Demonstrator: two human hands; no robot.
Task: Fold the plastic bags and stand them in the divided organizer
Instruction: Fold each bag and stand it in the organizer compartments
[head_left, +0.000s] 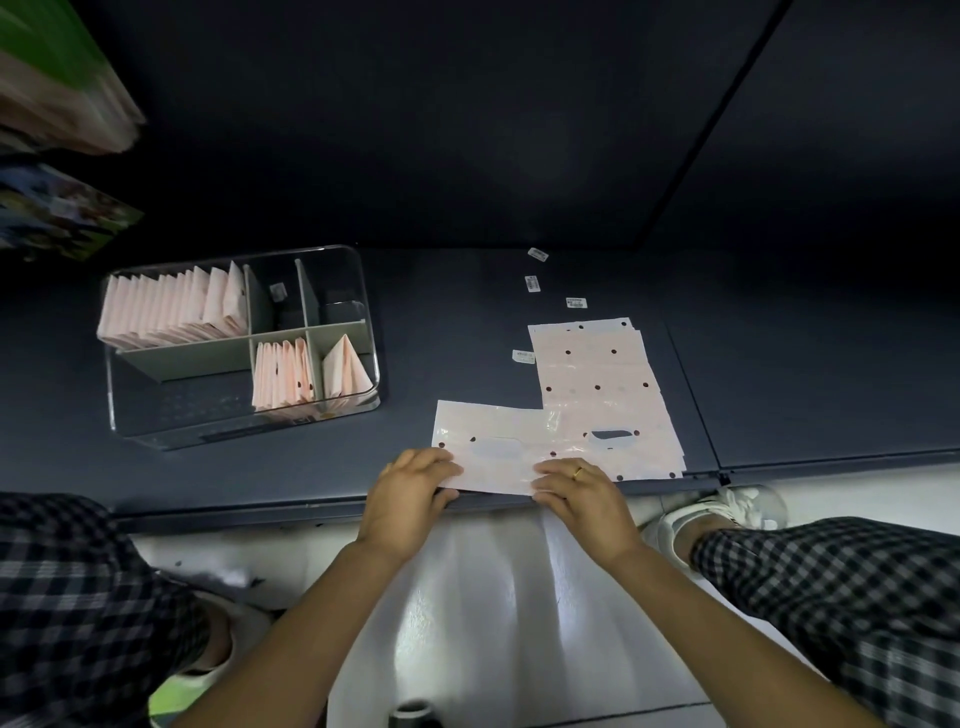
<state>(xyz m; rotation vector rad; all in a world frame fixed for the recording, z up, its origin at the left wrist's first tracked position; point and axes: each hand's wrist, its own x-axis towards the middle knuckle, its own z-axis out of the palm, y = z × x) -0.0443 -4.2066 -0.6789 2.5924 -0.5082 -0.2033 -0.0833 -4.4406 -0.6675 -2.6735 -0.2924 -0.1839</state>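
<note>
A pale pink plastic bag (498, 441) with dark dots lies flat across the near edge of the dark shelf. My left hand (410, 493) presses on its near left corner and my right hand (576, 493), with a gold ring, presses on its near right part. A stack of flat pink bags (597, 379) lies just behind and to the right. The clear divided organizer (358, 280) stands at the left; several folded bags (171, 312) stand in its back left compartment, more folded bags (280, 374) in a front compartment, and one folded triangle (345, 369) at the front right.
Small barcode stickers (575, 303) lie scattered behind the stack. The dark shelf (467, 322) ends at a front lip by my hands. Checked trouser legs (841, 587) and a white shoe (727, 506) are below. Packaged goods (57, 213) hang at the far left.
</note>
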